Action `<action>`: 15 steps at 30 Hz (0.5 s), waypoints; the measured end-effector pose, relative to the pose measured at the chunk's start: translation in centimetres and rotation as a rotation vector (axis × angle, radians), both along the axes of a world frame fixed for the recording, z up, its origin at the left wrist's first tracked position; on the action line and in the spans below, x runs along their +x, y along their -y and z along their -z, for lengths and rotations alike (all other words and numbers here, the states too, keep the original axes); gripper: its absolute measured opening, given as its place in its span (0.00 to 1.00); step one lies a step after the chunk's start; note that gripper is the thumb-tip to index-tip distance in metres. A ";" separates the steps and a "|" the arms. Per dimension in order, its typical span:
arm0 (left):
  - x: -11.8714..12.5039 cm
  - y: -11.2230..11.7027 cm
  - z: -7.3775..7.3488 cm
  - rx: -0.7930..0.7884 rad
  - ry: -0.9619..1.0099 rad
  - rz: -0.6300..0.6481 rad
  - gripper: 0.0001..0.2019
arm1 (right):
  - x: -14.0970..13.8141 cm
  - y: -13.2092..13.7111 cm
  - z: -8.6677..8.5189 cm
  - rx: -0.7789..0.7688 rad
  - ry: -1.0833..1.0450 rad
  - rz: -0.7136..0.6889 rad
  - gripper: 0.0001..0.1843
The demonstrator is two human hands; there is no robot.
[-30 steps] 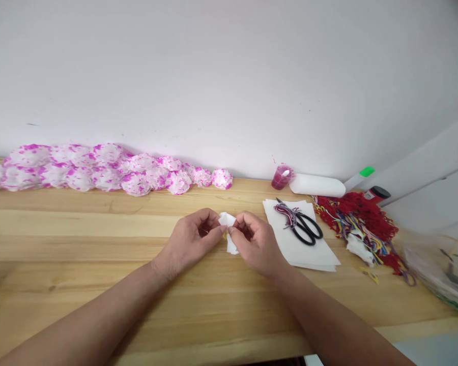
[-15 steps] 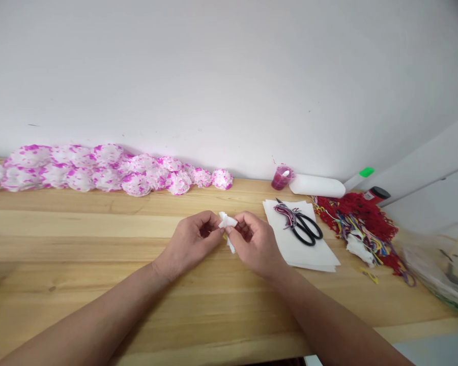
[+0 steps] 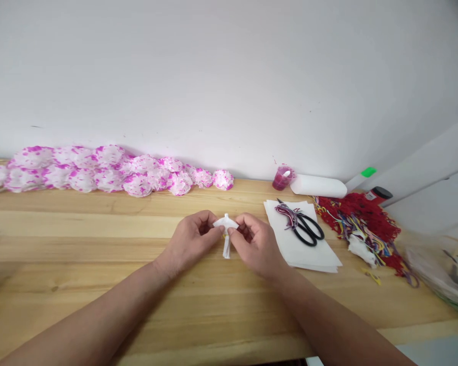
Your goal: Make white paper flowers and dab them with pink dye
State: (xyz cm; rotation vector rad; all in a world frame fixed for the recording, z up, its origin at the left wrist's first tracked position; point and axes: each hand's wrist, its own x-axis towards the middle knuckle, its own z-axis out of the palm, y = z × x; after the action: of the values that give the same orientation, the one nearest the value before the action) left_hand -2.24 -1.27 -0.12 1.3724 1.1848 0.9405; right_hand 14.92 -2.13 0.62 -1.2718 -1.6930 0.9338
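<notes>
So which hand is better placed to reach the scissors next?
Probably the right hand: it is nearer the scissors on the paper stack, while the left hand could hold the white tissue piece.

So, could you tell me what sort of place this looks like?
Probably a home craft bench: a row of pink-splashed white paper flowers against the wall, black-handled scissors on white paper sheets, and tangled red thread.

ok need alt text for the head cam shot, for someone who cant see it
Two bare hands, left hand and right hand, pinch a small folded white paper piece above a wooden table. Pink-and-white paper flowers line the wall behind; to the right, black scissors lie on white paper sheets beside tangled red threads.
</notes>
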 end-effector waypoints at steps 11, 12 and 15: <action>0.0 0.1 0.4 0.037 -0.054 0.012 0.10 | -0.2 0.0 0.0 -0.039 -0.030 0.034 0.06; -0.1 0.1 0.4 0.032 -0.054 0.011 0.11 | -0.2 0.0 -0.1 -0.043 -0.035 0.043 0.07; 0.0 0.0 0.2 0.015 -0.025 0.009 0.11 | -0.2 -0.1 -0.1 -0.056 -0.051 0.057 0.08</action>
State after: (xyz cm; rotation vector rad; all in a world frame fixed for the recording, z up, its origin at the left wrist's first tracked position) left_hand -2.28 -1.26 -0.34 1.4041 1.1917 0.9299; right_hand 14.74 -2.05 0.68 -1.3151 -1.5929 0.9783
